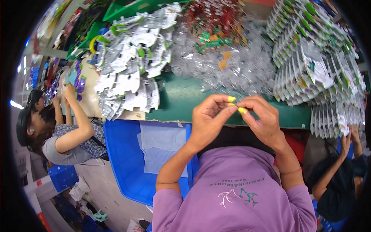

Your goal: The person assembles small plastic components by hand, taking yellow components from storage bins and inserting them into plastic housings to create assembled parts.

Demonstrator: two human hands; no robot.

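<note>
So closest to us is our own purple short-sleeved T-shirt (235, 164) with a small white-and-green print on the chest. Just past it, our left hand (210, 121) and right hand (266, 120) meet over the front edge of a dark green tabletop (177, 102), fingertips just about touching, with yellow coverings (242, 110) on some of them. On each hand the thumb and index are bent into a near-closed pinch, but whatever might be in there is too tiny, so we honestly can't tell if either one has hold of anything

Nearest stuff to both hands is a big loose heap of clear plastic pieces (251, 73), right beyond them on the table, with a few flat orange bits (224, 62) on top and a red-and-green tangle of small parts (216, 23) behind. Left of that we've got overlapping white-and-grey flat plastic panels with green tips (129, 81), and similar grey-white green-tipped panels in tight rows (305, 73) over on our right. An open blue plastic bin (119, 154) sits below the table edge on our left, a pale bluish sheet (162, 145) inside it, and a grey-sleeved co-worker (63, 149) is beyond that
</note>
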